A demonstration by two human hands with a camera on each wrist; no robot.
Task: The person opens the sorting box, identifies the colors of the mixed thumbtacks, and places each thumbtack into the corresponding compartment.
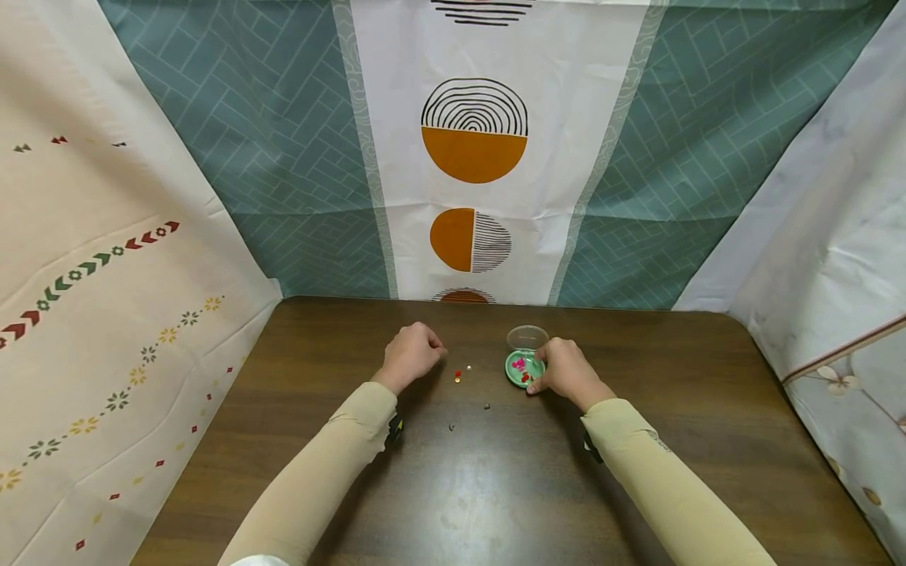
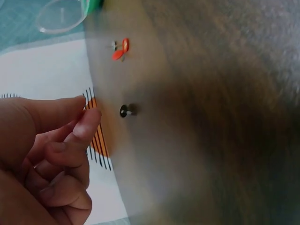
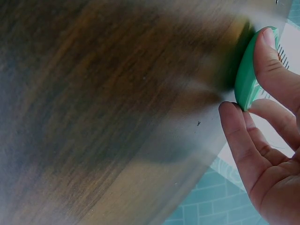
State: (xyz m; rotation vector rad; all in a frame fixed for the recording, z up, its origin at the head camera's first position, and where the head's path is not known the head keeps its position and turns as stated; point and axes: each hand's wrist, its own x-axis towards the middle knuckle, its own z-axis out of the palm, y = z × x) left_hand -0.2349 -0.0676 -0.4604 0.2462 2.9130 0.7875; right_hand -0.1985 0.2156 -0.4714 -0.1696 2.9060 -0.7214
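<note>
My right hand (image 1: pixel 566 369) grips the near right rim of a small round green case (image 1: pixel 510 377), thumb on its edge and fingers against its side. Pink and red thumbtacks (image 1: pixel 519 364) lie inside, and its clear lid (image 1: pixel 527 338) stands open at the back. My left hand (image 1: pixel 413 358) hovers low over the table, left of the loose tacks. Its thumb and forefinger tips come close together with nothing visible between them. Beyond them in the left wrist view, a dark shiny thumbtack (image 2: pixel 123 111) sits on the wood; red thumbtacks (image 2: pixel 117 55) lie farther off.
The brown wooden table (image 1: pixel 453 487) carries more small loose tacks, one dark one (image 1: pixel 487 406) in front of the case and another (image 1: pixel 451 428) nearer me. A patterned cloth (image 1: pixel 304 157) hangs along the back edge, with pale cloths at both sides.
</note>
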